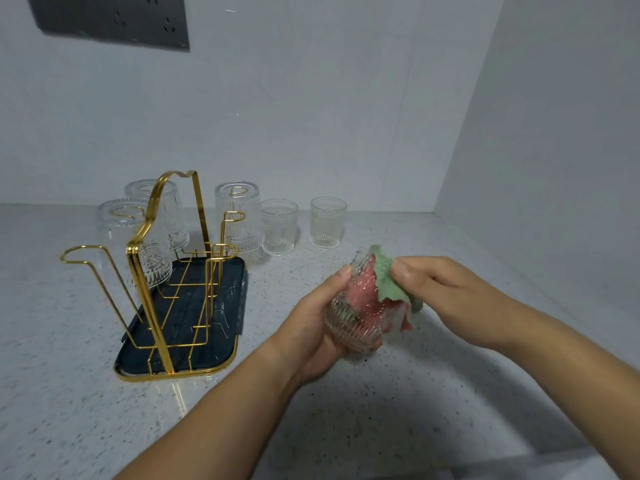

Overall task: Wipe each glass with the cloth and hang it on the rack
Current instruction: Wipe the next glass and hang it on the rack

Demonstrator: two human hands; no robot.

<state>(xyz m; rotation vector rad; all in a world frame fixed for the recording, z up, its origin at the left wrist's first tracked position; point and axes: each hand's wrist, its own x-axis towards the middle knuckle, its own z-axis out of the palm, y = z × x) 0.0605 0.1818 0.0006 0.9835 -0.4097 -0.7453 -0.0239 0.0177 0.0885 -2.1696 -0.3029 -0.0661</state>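
Note:
My left hand (311, 327) grips a ribbed clear glass (349, 332) above the counter, its mouth tilted up to the right. A pink and green cloth (388, 282) is stuffed into that mouth, and my right hand (446, 289) pinches its green part. The gold wire rack (152, 265) stands on a dark tray (225, 341) to the left. Three glasses hang upside down on its pegs: one at the far left (119, 223), one behind (156, 199), one on the right (239, 216). Two more glasses (280, 226) (327, 222) stand upright on the counter right of the rack.
The speckled white counter (346, 410) runs to a back wall and a side wall at the right. A dark socket panel (110, 19) is fixed to the back wall at top left. Several gold pegs at the rack's front hold nothing.

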